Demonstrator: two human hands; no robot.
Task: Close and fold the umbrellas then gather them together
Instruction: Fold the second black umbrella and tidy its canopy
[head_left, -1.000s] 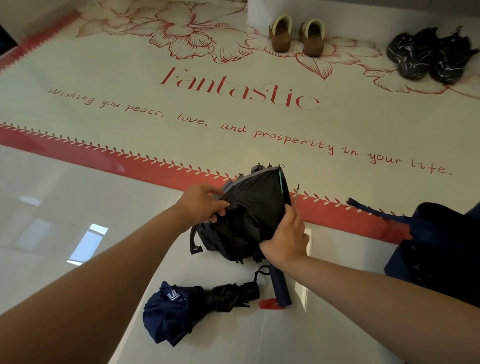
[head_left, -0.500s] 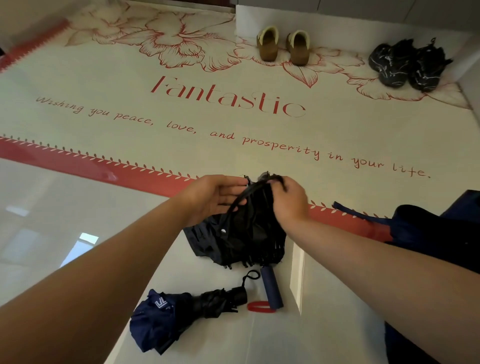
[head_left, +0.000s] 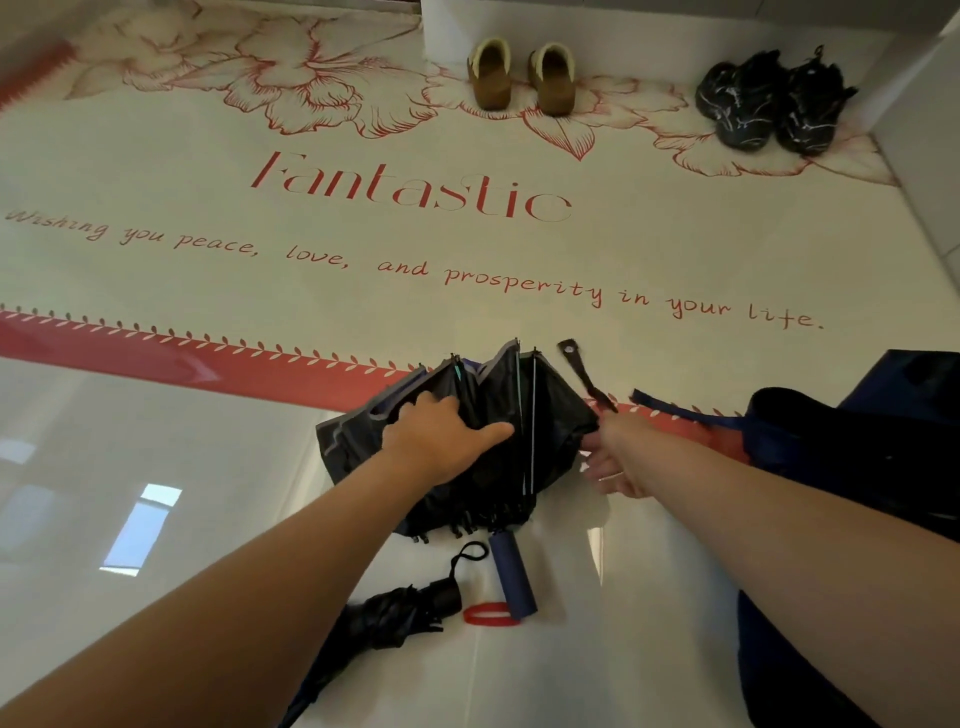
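A collapsed black umbrella (head_left: 524, 441) with grey trim stands over the floor in the middle, its canopy bunched in loose folds. My left hand (head_left: 441, 439) grips the folds on its left side. My right hand (head_left: 610, 457) is at its right side and pinches the closing strap (head_left: 576, 366), which sticks up and away with its snap at the tip. Its blue handle (head_left: 511, 577) points toward me, with a red wrist loop (head_left: 488, 616) on the floor. A folded dark umbrella (head_left: 395, 618) lies below my left arm. A third, navy umbrella (head_left: 857, 452) sits bunched at the right.
A cream floor mat (head_left: 467, 249) with red lettering and a red border lies beyond the umbrellas. Brown slippers (head_left: 519, 78) and black shoes (head_left: 769, 104) stand at its far edge by a white wall. Glossy tiles (head_left: 130, 493) reach left and toward me.
Both hands left the top of the canopy. My left hand now grips the left folds, and my right hand has drawn the strap out to the right. The view came closer.
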